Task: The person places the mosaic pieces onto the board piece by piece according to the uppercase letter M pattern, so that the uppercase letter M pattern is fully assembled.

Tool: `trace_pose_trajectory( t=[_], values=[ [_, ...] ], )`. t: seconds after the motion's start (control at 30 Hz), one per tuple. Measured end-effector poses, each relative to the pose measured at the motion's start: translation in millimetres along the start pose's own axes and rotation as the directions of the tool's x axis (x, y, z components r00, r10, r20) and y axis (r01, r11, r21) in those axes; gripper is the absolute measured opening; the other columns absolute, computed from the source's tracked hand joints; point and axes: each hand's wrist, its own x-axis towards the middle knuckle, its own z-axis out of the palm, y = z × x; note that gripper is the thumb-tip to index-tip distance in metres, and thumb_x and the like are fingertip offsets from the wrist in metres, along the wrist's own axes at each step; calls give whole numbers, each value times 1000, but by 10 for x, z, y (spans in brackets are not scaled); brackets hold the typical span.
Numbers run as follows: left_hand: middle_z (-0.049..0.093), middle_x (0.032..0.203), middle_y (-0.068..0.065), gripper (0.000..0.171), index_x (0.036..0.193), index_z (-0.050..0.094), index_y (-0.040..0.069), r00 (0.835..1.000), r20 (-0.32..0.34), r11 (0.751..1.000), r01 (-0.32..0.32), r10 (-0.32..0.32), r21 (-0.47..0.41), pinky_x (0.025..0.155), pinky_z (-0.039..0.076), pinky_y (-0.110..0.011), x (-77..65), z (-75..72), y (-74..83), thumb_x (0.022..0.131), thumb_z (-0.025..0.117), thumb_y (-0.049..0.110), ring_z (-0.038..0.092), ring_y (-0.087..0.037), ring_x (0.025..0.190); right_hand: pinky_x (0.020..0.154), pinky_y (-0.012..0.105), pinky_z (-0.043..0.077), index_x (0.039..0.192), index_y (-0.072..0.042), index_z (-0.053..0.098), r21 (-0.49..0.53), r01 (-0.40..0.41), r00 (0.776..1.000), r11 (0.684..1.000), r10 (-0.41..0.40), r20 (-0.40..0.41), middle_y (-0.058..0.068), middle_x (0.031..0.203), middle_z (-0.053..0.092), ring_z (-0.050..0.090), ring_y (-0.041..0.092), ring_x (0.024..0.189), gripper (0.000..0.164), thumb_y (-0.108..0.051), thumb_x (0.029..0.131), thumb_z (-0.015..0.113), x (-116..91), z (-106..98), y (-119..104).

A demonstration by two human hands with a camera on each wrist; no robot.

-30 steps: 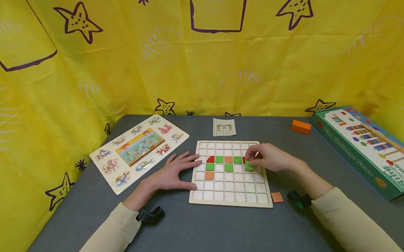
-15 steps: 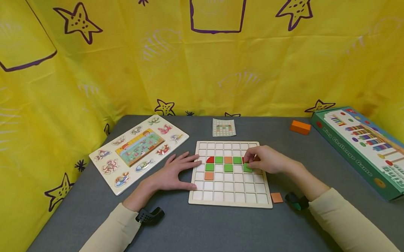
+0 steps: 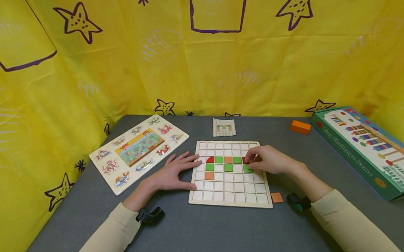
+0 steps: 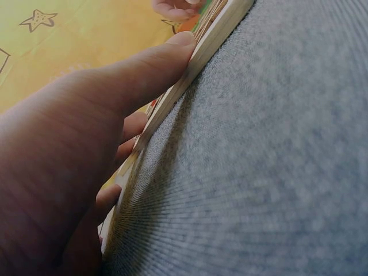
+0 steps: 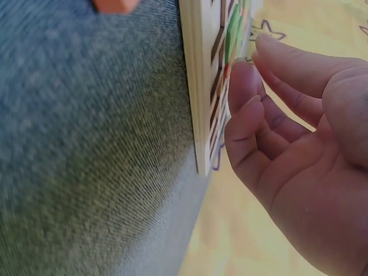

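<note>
A wooden grid board (image 3: 228,201) lies on the table with several green, orange and red tiles in its cells. My left hand (image 3: 174,173) rests at the board's left edge, fingers spread, thumb on the rim; the left wrist view shows this thumb (image 4: 144,72) against the wooden side. Over the board's right part, my right hand (image 3: 271,159) has loosely bent fingers at a green tile (image 3: 248,168) and a partly covered red tile (image 3: 244,160). In the right wrist view, thumb and fingers of the right hand (image 5: 299,132) show nothing between them.
An orange tile (image 3: 277,197) lies beside the board's lower right corner. Behind the board is a pattern card (image 3: 224,127). A sea-animal puzzle board (image 3: 118,188) lies left; an orange block (image 3: 300,127) and a green game box (image 3: 353,155) stand right.
The green tile under my right hand was tilted and raised; now it lies flat in a cell, and my fingers have shifted slightly off it. The left hand has stayed put.
</note>
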Motion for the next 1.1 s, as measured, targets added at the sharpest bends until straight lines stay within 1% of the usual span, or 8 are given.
trace_pose_trajectory(
  t=[0.2, 0.47, 0.63, 0.8, 0.93, 1.1],
  values=[
    [31, 163, -2, 84, 155, 45, 18, 1000, 2, 1000, -1, 1, -2, 113, 0, -66, 1, 0, 2, 85, 79, 50, 12, -34, 152, 72, 33, 50, 102, -6, 70, 15, -25, 1000, 1000, 25, -3, -3, 90, 64, 56, 18, 82, 11, -9, 93, 74, -73, -62, -28],
    [30, 163, -1, 84, 155, 45, 19, 1000, 3, 1000, 11, -11, 2, 113, 0, -66, -1, 0, 0, 85, 78, 51, 12, -33, 152, 68, 29, 50, 104, -8, 69, 12, -36, 999, 999, 36, 2, -4, 87, 62, 57, 18, 80, 16, -16, 92, 76, -222, -108, -24],
    [31, 163, 0, 84, 155, 46, 20, 1000, 4, 1000, 16, -16, 5, 113, 0, -66, 5, 2, -4, 84, 78, 52, 12, -33, 152, 69, 28, 49, 104, -9, 68, 17, -44, 999, 999, 44, 19, -5, 84, 60, 56, 17, 79, 18, -17, 91, 77, -332, -122, -27],
    [30, 164, 0, 84, 155, 45, 21, 1000, 5, 1000, 12, -12, 8, 113, 0, -66, 15, 3, -4, 85, 78, 52, 12, -33, 152, 72, 27, 50, 104, -8, 68, 25, -42, 998, 999, 41, 40, -5, 87, 61, 57, 15, 79, 19, -16, 90, 78, -444, -124, -19],
    [31, 163, -1, 84, 154, 46, 20, 1000, 3, 1000, 14, -14, 5, 113, 0, -66, 1, 0, 1, 84, 78, 52, 12, -34, 152, 72, 27, 51, 105, -9, 68, 33, -27, 998, 999, 26, 53, -5, 90, 61, 57, 13, 79, 21, -18, 89, 79, -533, -106, -7],
    [30, 164, 0, 84, 155, 46, 20, 1000, 5, 1000, 20, -20, 7, 113, 0, -66, 0, 6, -2, 84, 78, 54, 13, -33, 152, 71, 26, 50, 105, -10, 68, 37, -13, 998, 999, 11, 68, -5, 89, 60, 56, 11, 78, 24, -21, 88, 81, -656, -72, 16]
  ],
)
